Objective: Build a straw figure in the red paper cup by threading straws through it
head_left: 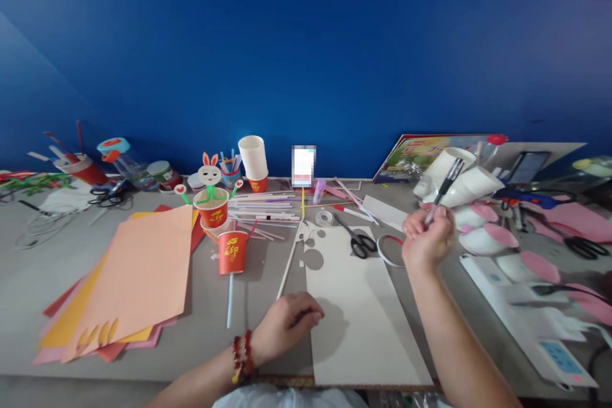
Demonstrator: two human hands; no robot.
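My right hand is raised at the right with its fingers closed around a pen, whose dark end points up. My left hand is loosely curled near the front of the table, at the left edge of a white paper sheet; nothing shows in its fingers. Cut-out holes and small paper scraps mark the sheet's far left corner. Black-handled scissors lie across its far right part, close to a clear tape roll and a white and red ring.
Coloured paper sheets are stacked at the left. A red paper cup figure with a rabbit face stands beside them. Straws lie behind. White cups, pink and white pieces and a power strip crowd the right.
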